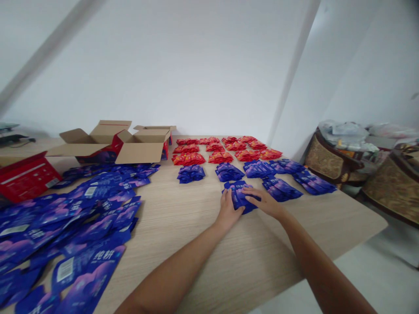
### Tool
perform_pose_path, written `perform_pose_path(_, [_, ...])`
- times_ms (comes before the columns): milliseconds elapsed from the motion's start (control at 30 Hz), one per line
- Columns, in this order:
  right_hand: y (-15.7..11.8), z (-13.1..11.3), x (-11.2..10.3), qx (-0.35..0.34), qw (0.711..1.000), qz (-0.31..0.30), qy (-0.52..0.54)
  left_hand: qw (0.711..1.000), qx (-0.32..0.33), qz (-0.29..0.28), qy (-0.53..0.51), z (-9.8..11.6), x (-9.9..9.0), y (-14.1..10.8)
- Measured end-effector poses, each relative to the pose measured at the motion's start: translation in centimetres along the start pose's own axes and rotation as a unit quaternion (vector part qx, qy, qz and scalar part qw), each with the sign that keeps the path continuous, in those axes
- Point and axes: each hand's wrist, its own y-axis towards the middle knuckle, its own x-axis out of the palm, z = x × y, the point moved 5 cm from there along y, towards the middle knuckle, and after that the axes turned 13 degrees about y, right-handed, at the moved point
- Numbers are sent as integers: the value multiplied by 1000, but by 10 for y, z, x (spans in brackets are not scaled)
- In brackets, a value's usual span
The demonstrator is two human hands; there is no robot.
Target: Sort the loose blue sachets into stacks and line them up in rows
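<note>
A small stack of blue packets [241, 197] lies flat on the wooden table, with both hands at its sides. My left hand [228, 209] grips its left and near edge, thumb in front and fingers behind. From the right, my right hand [263, 202] has its fingers curved over the top and side of the same stack. Just beyond the right hand is a row of overlapping blue packets [282, 189]. Behind the held stack sits a further blue bundle [229, 172], and another blue bundle [191, 174] is to its left.
Loose blue packets [81, 218] are heaped across the left side. Open cardboard boxes [140, 146] and a red box [28, 176] stand behind and beside them. Red packet bundles [221, 157] sit in rows at the back. Patterned chairs [327, 157] are past the table's right edge.
</note>
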Motion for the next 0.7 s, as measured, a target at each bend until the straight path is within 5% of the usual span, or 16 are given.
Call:
perform_pose_path(433, [-14, -2, -6, -57, 998, 17, 38, 999, -15, -31, 11, 2, 1, -1])
perform_pose_path(700, [-14, -2, 0, -85, 992, 68, -60, 998, -10, -35, 43, -2, 4, 0])
